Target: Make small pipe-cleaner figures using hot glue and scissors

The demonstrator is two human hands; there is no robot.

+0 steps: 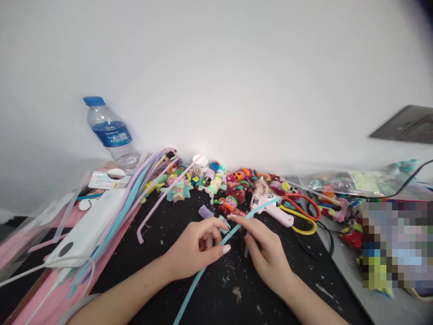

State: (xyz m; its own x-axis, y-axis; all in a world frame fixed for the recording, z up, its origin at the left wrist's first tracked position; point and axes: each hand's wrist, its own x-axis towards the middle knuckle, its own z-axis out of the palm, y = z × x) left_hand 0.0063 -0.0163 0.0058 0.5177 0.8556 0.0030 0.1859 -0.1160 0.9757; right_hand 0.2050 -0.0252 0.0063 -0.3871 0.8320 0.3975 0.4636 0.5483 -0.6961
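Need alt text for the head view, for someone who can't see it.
Two bare hands, left and right, hold a light-blue fuzzy stem over a black work surface. Behind them lie colourful fuzzy figures and a pale pink glue gun; a blue-capped bottle stands at left by a white wall.
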